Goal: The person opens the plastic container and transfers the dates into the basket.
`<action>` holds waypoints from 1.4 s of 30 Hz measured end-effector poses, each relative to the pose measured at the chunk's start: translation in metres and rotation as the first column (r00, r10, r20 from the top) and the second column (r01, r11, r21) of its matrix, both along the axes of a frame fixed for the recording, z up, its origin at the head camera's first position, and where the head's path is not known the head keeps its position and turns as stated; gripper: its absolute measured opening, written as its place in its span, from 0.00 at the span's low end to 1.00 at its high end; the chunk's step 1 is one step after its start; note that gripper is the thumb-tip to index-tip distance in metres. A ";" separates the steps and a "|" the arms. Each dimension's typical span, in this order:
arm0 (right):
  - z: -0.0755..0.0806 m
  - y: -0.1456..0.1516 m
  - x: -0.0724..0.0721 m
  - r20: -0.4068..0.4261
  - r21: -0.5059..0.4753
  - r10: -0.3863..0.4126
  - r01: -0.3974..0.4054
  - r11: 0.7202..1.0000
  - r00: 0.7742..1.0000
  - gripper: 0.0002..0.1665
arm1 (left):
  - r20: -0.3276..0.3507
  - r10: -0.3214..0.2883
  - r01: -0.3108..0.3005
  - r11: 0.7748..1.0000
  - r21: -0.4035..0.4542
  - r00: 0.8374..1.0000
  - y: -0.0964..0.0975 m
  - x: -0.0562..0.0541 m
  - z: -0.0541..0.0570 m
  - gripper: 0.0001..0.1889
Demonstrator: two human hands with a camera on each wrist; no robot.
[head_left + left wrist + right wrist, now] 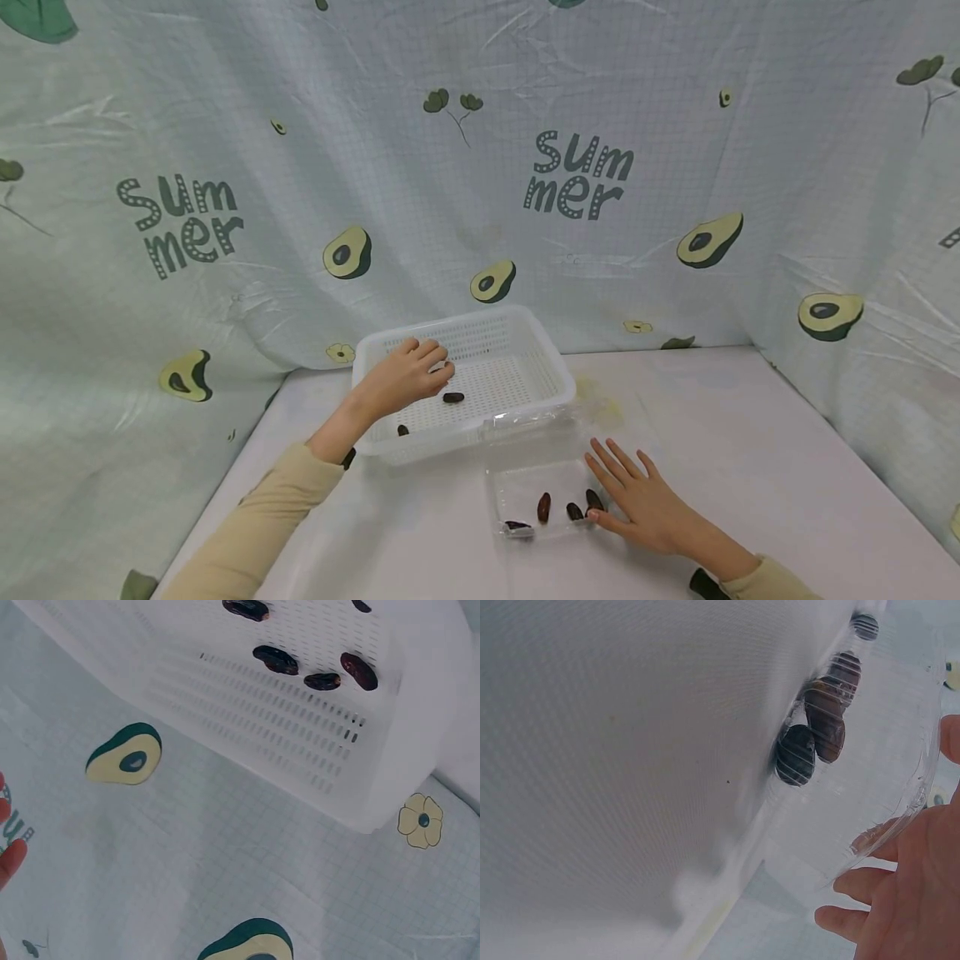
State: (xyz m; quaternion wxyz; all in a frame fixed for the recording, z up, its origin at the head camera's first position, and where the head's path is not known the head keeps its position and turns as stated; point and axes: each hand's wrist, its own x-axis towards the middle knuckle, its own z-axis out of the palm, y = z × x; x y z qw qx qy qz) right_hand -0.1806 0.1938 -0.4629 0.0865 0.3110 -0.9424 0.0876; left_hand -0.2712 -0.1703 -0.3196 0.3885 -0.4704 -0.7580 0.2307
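Observation:
A white perforated plastic basket (564, 375) stands at the back of the table, with several dark brown dates (275, 660) on its floor. Above its left part hovers my left hand (411, 375), fingers bent loosely downward and apart; no date shows between them. A clear plastic box (517, 483) lies in front of the basket, its lid (525, 422) folded back against the basket's front. Several dates (543, 507) lie along its near side. My right hand (652, 504) has its fingers spread and touches the right side of the box, as the right wrist view (919, 862) also shows.
Behind the basket hangs a pale curtain (420, 192) printed with avocados and lettering, which also rises on both sides. The white table (720, 433) extends to the right of the box and the basket.

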 end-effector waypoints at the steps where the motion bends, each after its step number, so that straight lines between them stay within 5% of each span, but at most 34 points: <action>1: 0.000 0.000 0.000 -0.001 0.000 0.001 -0.001 1.000 1.000 0.42 | -0.006 -0.007 0.007 1.000 -0.002 1.000 0.002 0.002 0.000 0.10; 22: 0.003 -0.002 0.000 0.048 -0.002 -0.002 0.002 1.000 0.999 0.43 | -0.013 -0.141 0.139 0.986 -0.090 0.990 0.039 0.059 -0.024 0.20; 26: 0.002 -0.002 0.000 0.035 -0.003 0.000 0.000 1.000 0.999 0.43 | -0.013 -0.173 0.171 0.981 -0.092 0.985 0.044 0.068 -0.026 0.19; 30: 0.001 -0.002 -0.001 0.019 -0.006 0.002 -0.002 1.000 1.000 0.43 | -0.024 -0.228 0.225 0.970 -0.093 0.973 0.051 0.077 -0.030 0.08; 33: 0.000 -0.001 0.000 0.013 -0.008 -0.002 0.002 1.000 1.000 0.42 | -0.027 -0.258 0.255 0.962 -0.095 0.966 0.058 0.084 -0.032 0.12; 42: -0.002 0.000 0.000 0.008 0.006 -0.024 0.024 1.000 1.000 0.42 | 0.049 -0.225 0.230 0.961 -0.155 0.973 0.082 0.087 -0.063 0.11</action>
